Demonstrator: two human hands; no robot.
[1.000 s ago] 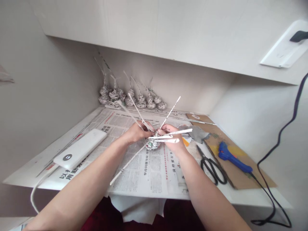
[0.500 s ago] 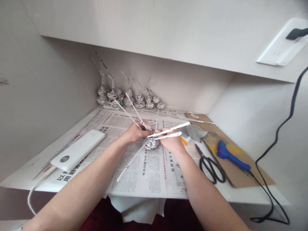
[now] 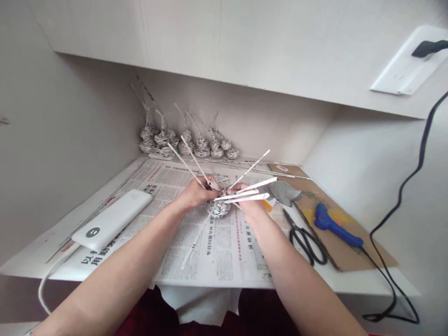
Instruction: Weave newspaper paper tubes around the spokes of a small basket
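A small round woven piece [image 3: 218,209] of rolled newspaper is held just above the newspaper sheet [image 3: 224,254]. Several rolled paper tubes [image 3: 187,161] stick out from it in different directions. My left hand [image 3: 198,192] grips its left side, fingers bent and thumb on the rim. On the other side, my right hand [image 3: 248,203] has its fingertips closed at the rim among the paper tubes. Flattened tube ends cross in front of the right fingers, so exactly what they pinch is partly hidden.
Several woven paper gourds [image 3: 202,147] stand along the back wall, with loose paper tubes [image 3: 252,167] in front. At right are black scissors [image 3: 308,245], a grey cloth-like scrap [image 3: 285,192], and a blue glue gun [image 3: 336,226] on cardboard [image 3: 364,256]. A white power bank [image 3: 115,217] lies left.
A tube at the back right now slants further right, and the flattened ends in front of my right hand have spread. The tube at the front has swung slightly right. Both hands keep their places.
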